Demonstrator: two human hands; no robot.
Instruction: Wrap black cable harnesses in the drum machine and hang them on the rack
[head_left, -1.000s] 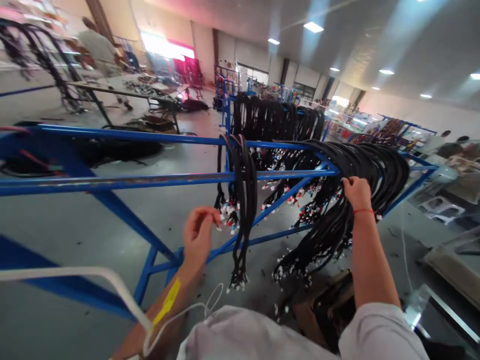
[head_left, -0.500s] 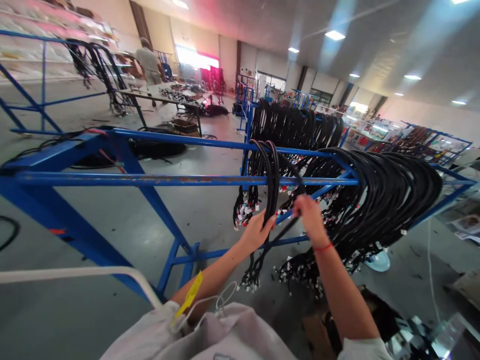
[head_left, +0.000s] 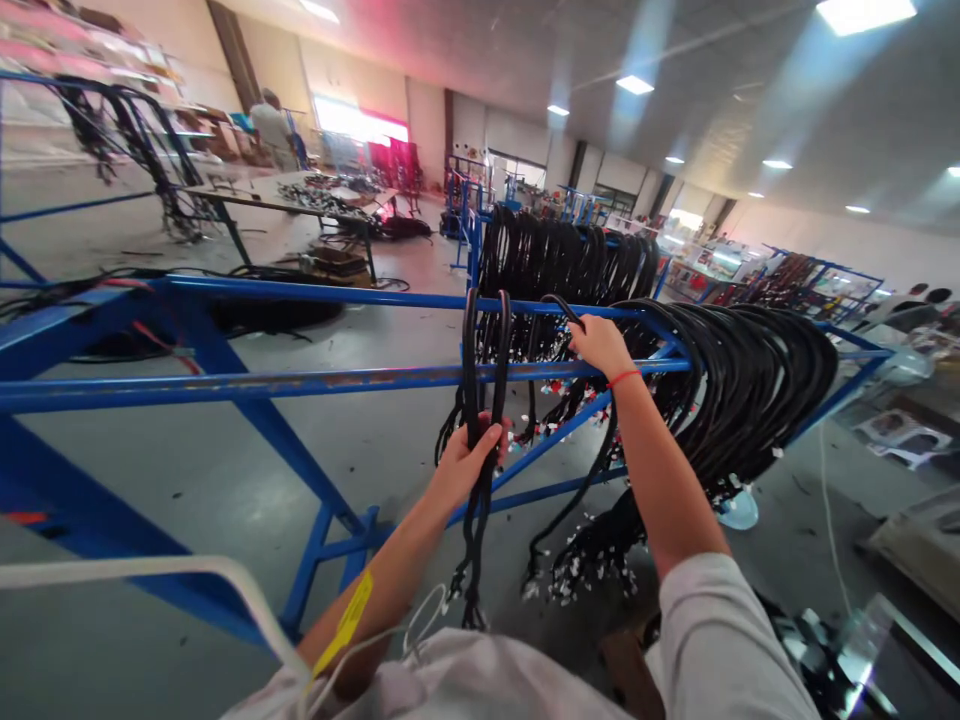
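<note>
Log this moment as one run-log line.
left hand: grips hanging cable bundle | right hand: holds cable at top rail | rack: blue

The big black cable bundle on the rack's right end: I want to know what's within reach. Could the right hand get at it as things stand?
Probably yes. The right hand grips a cable at the rack's far rail, right beside the big cable bundle, with nothing between them. It would have to let go first.

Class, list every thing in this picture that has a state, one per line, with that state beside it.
left hand: closed around the hanging cable bundle
right hand: gripping a single cable at the top rail
cable bundle: draped over the rail, hanging down
single cable: looped over the top rail
large cable mass: hung across the rack
blue rack: standing on the floor
</note>
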